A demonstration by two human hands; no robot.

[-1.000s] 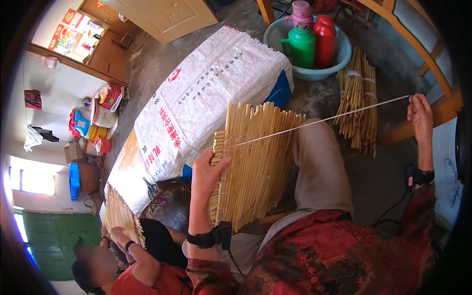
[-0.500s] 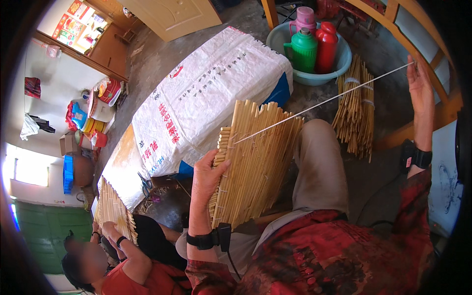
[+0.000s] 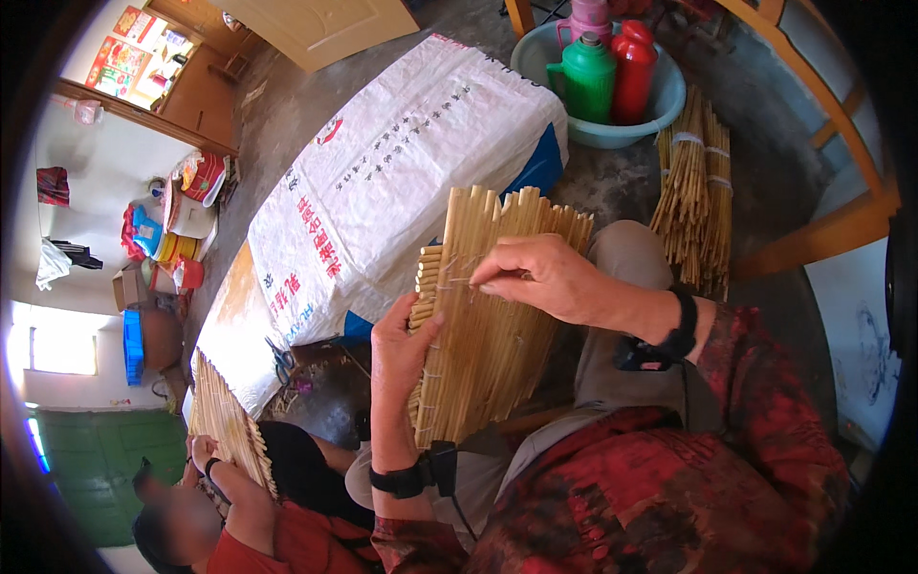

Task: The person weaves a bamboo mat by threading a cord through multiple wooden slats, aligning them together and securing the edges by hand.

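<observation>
A mat of straw-coloured reed stalks (image 3: 483, 354), bound with rows of thin white string, stands tilted over my lap. My left hand (image 3: 397, 349) grips its left edge, with the thumb on the front face and the fingers behind. Short cut stalk ends stick out beside that thumb. My right hand (image 3: 545, 273) is over the upper part of the mat, its thumb and forefinger pinched by the row of white string (image 3: 454, 280). The string between those fingertips is too fine to make out clearly.
A low table draped with a white woven sack (image 3: 382, 182) stands ahead, scissors (image 3: 282, 362) at its near edge. A pale blue basin (image 3: 612, 134) holds vacuum flasks. Bundled reeds (image 3: 690, 201) lean right, by a wooden frame (image 3: 822, 234). A co-worker (image 3: 277, 526) handles another mat (image 3: 225, 421) at left.
My right hand has come from the far right, where it held the white string stretched taut, in to the mat's face. My left hand keeps its grip.
</observation>
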